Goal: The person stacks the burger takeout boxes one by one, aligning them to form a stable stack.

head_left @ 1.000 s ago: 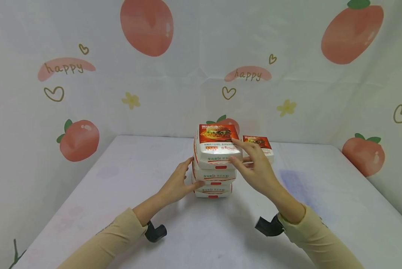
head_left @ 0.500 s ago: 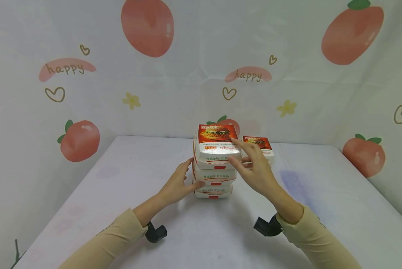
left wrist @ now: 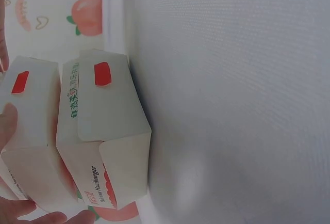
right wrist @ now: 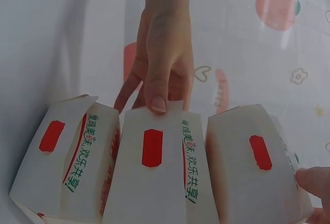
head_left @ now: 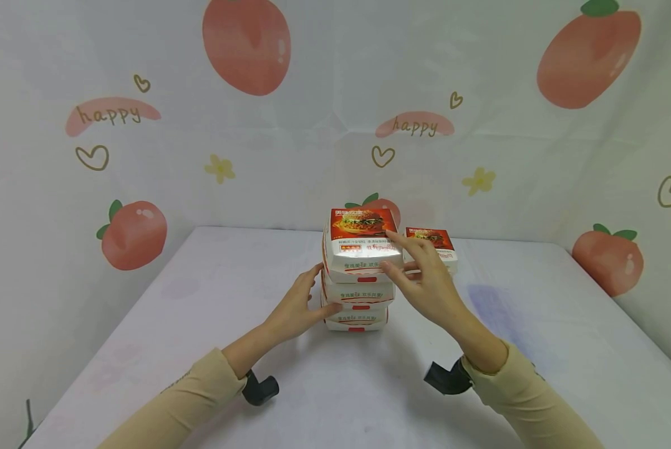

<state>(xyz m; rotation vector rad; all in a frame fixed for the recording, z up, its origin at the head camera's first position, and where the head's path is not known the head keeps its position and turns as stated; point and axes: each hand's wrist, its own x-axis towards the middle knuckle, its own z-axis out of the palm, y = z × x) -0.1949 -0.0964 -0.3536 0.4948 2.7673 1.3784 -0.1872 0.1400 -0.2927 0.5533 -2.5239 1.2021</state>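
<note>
Clearly, we see three white cardboard burger boxes (head_left: pixel 356 318) stacked on the white table (head_left: pixel 223 274). The left hand (head_left: pixel 295 307) grips the middle box (head_left: pixel 363 293) at its left, thumb in front; the right hand (head_left: pixel 429 284) holds the red-topped upper box (head_left: pixel 360 249) between thumb and fingers at its right. Another red-topped white box (head_left: pixel 433 239) sits beyond, to the right.

Light's soft w/ glare on top hamburger box (head_left: pixel 365 244) & faint shadows on white tabletop (head_left: pixel 347 386). Wrist pics are dimmer, bit hazy.
</note>
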